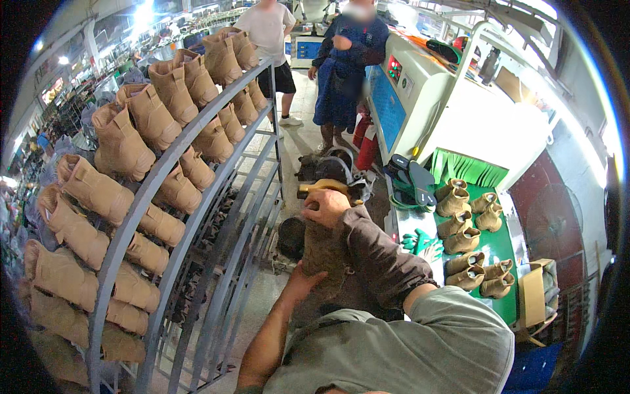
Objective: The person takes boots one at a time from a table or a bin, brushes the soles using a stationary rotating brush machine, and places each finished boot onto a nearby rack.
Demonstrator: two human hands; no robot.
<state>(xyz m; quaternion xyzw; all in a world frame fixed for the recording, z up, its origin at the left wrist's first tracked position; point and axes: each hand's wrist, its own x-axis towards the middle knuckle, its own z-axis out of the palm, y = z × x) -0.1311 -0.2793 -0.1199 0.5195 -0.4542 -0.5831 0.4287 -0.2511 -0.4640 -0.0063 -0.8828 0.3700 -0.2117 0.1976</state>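
Observation:
My right hand point(325, 207), in a dark brown sleeve, is closed with its fingers curled down at the middle of the view. Whatever lies inside those fingers is hidden. Right beyond the knuckles is a curved yellow-tan piece point(333, 184) with a dark end; its kind cannot be made out. Lower and to the left, my left hand point(304, 284) lies against worn brown cloth point(326, 253), thumb stretched out over it and some fingers hidden. A round dark object point(291, 238) sits just left of the cloth.
On the left, a grey metal rack point(146, 197) holds several tan boots point(126, 150). Small brown shoes point(464, 240) and green-and-white gloves point(423, 244) lie on a green-topped table point(502, 244) beside a large machine point(420, 85). Fire extinguishers point(368, 150) and two people point(351, 72) stand beyond.

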